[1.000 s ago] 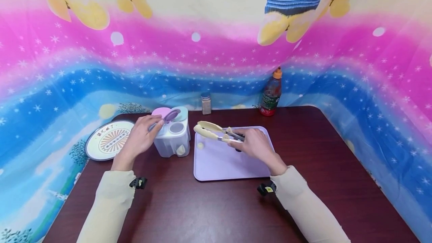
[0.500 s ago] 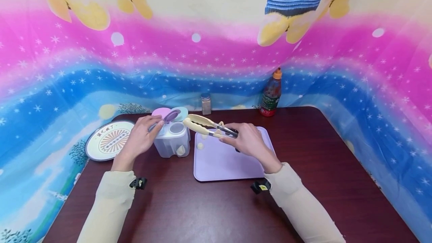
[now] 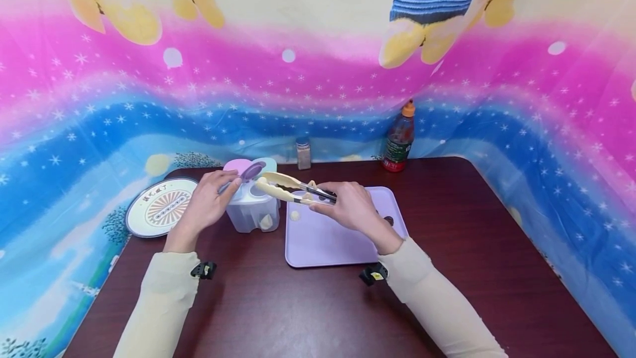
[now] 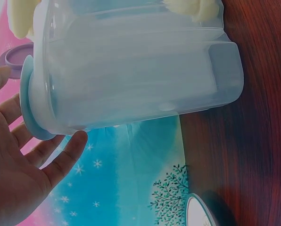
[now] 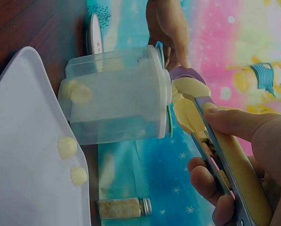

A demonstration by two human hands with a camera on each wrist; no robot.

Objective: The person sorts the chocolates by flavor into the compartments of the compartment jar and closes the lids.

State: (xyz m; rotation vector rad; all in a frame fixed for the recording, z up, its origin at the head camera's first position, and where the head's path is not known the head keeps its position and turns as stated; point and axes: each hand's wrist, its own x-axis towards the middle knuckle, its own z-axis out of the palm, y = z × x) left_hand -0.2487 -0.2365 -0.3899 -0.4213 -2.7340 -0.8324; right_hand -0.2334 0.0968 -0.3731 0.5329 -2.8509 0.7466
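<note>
My right hand (image 3: 345,203) grips a pair of tongs (image 3: 283,185) with cream tips and metal arms. Those tips are over the uncovered round opening of a translucent box (image 3: 253,217); whether they hold anything cannot be told. The thumb of my left hand (image 3: 205,203) touches the raised purple lid (image 3: 254,170), and its other fingers spread, fairly straight, beside the blue lid (image 4: 29,101). Pale, shell-like pieces (image 5: 78,93) show inside the box. Similar pale pieces (image 5: 67,147) lie on the lilac tray (image 3: 328,245).
A patterned plate (image 3: 161,209) stands left of the box. Behind are a small shaker jar (image 3: 303,154) and a red sauce bottle (image 3: 397,145) with an orange cap. Small dark objects (image 3: 389,220) lie on the tray's right side. A printed cloth (image 3: 318,87) surrounds the table.
My right hand has carried the tongs left from over the tray to over the box's opening. Dark objects on the tray came into sight. My left hand and the purple lid stayed put.
</note>
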